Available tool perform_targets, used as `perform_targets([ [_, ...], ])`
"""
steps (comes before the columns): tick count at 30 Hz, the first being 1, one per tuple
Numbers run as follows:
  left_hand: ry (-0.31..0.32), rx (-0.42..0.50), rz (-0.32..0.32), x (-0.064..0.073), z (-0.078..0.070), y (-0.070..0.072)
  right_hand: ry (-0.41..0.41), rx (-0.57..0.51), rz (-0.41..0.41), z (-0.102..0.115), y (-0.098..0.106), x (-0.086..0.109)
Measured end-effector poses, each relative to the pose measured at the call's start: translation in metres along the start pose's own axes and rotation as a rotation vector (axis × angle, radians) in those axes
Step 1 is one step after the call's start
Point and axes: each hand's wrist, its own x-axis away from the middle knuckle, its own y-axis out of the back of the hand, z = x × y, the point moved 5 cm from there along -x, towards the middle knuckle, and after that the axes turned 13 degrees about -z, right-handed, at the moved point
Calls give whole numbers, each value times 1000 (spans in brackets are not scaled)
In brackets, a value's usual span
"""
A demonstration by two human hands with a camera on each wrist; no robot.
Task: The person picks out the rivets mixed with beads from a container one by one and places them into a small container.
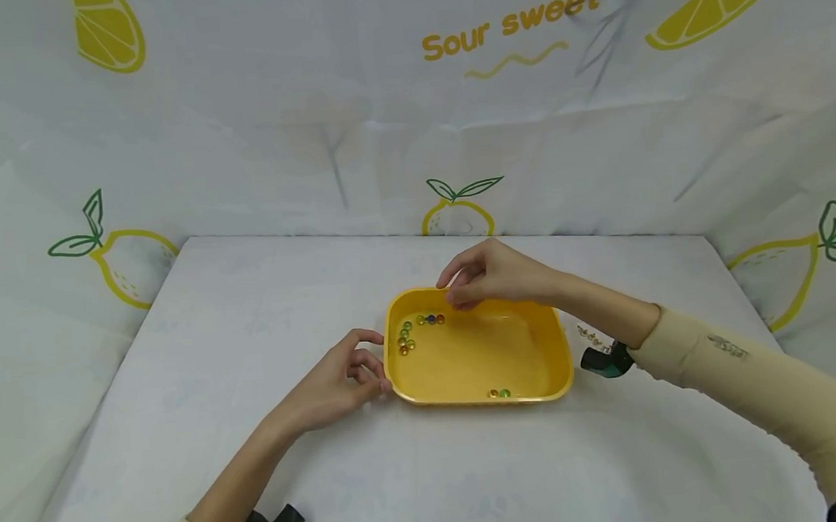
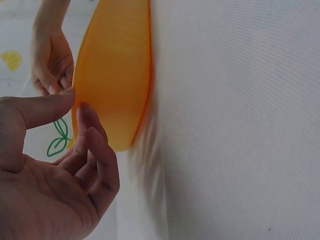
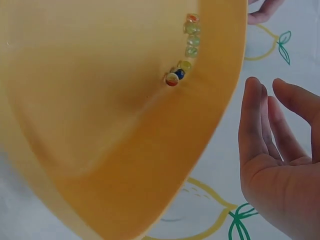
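A yellow rectangular tray (image 1: 482,369) with raised walls stands on the table. Inside it, a curved row of small glass marbles (image 1: 405,335) lies near the back-left corner. Two more marbles (image 1: 499,393) sit by the front wall. At the tray's left side my left hand (image 1: 342,377) touches the rim from outside with thumb and finger; its other fingers bend loosely (image 2: 55,175). My right hand (image 1: 498,272) hovers over the back rim. In the right wrist view a gap shows between thumb and fingers (image 3: 252,120), with nothing held there.
Several small gold-coloured bits (image 1: 591,337) lie on the white table (image 1: 304,284) right of the tray, partly hidden by the right wrist camera (image 1: 606,360). A white cloth (image 1: 253,143) with lemon prints hangs behind the table's back edge.
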Motion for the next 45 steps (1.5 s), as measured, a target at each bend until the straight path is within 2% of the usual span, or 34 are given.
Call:
perform_targets([
  [11,-2,45,-2,1,3,0,-31,19,49,-8,-27,-12],
  [23,-3,45,-1,1,2,-1,-37,67,50,-24,-43,-14],
  [29,-4,58,7,1,2,-1,-83,47,34,-30,-53,-12],
  [40,4,54,13,1,0,-1,9,165,59,-31,-59,-11],
  [45,8,49,13,0,1,-2,15,213,72,-30,-59,-11],
])
